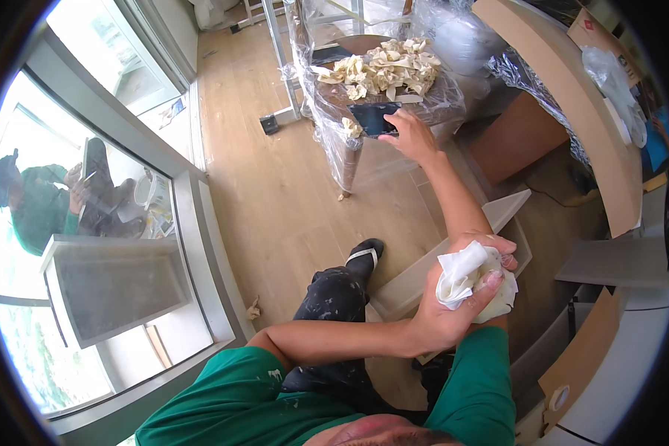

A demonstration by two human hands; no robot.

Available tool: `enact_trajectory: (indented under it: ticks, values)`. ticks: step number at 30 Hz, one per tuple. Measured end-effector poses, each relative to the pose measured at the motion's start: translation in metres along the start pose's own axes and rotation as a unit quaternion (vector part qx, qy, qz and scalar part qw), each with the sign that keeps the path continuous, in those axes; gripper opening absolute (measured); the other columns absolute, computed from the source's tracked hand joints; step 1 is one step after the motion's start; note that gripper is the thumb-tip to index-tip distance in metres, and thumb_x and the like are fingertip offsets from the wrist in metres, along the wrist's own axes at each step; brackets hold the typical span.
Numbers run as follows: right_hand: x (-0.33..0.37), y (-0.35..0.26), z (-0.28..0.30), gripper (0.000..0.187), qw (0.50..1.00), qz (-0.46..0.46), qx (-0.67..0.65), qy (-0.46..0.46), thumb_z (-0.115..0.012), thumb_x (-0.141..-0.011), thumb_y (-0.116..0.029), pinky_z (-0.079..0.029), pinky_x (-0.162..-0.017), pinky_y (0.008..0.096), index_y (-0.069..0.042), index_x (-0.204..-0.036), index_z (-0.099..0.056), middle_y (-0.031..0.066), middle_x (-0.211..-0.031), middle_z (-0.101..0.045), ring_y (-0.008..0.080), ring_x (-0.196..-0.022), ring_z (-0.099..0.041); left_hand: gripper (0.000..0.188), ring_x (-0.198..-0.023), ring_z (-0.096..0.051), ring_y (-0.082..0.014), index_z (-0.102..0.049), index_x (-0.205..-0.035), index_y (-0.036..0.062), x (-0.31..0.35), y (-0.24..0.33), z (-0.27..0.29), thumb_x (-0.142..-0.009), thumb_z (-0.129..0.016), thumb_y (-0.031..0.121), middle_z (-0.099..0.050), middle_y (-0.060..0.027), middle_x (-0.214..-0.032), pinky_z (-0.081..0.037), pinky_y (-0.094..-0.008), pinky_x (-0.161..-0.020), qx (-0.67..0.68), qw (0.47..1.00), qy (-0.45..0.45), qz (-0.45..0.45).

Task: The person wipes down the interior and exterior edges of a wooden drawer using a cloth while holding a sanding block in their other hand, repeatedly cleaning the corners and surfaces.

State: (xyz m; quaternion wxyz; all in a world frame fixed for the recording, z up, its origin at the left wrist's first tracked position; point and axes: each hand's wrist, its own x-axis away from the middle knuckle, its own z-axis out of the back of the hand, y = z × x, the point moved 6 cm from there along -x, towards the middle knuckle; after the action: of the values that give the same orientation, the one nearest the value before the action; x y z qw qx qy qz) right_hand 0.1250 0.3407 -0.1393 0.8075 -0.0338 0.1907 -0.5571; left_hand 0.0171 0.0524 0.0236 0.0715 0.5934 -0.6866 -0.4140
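Observation:
My left hand (446,308) is closed around a crumpled white wipe (472,276), which lies against my right forearm. My left arm crosses in front of me to reach it. Stretched out ahead, my right hand (414,136) pinches the right end of a dark, flat, phone-like rectangle (373,119) between thumb and fingers. That rectangle is at the near edge of a chair wrapped in clear plastic film (327,152). On the chair's seat, just beyond, lies a heap of crumpled cream masking tape or paper scraps (394,67).
A window (111,223) with a pale frame stands on the left, showing a reflection. Long pale panels (416,279) lie on the wood floor (253,193) beneath my right arm. A large cardboard sheet (572,97) and a brown box (516,137) are at the right.

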Motion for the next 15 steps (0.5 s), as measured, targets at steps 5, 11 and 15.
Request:
enact_trajectory:
  ticks: [5, 11, 15]
  values:
    - [-0.013, -0.011, 0.010, 0.042, 0.997, 0.049, 0.053, -0.019, -0.080, -0.087, -0.027, -0.052, -0.096, 0.0414, -0.003, -0.120, -0.072, 0.0121, -0.113, -0.065, 0.0311, -0.109, -0.062, 0.028, -0.112, -0.061, -0.0191, -0.057, -0.129, -0.0012, -0.003, 0.006, 0.003, -0.101, -0.058, 0.001, -0.059, -0.0108, -0.120, -0.049, -0.0359, -0.096, 0.023, 0.999, 0.009, -0.031]
    - [-0.008, -0.005, -0.010, 0.064, 0.999, 0.016, 0.024, -0.020, -0.085, -0.078, -0.044, -0.046, -0.107, 0.0479, -0.010, -0.129, -0.067, 0.0141, -0.128, -0.061, 0.0333, -0.128, -0.055, 0.028, -0.111, -0.062, -0.0182, -0.056, -0.130, -0.0003, -0.002, 0.003, 0.005, -0.103, -0.057, 0.004, -0.059, -0.0106, -0.122, -0.051, -0.0355, -0.096, 0.072, 0.997, 0.032, 0.011]
    - [-0.028, 0.001, -0.017, 0.089, 0.999, -0.005, 0.041, -0.010, -0.086, -0.072, -0.052, -0.037, -0.119, 0.0498, -0.012, -0.146, -0.057, 0.0165, -0.156, -0.047, 0.0363, -0.145, -0.042, 0.028, -0.112, -0.061, -0.0187, -0.055, -0.131, 0.0002, -0.002, 0.012, 0.000, -0.103, -0.056, 0.004, -0.059, -0.0110, -0.122, -0.051, -0.0365, -0.098, 0.072, 0.997, 0.023, 0.015]
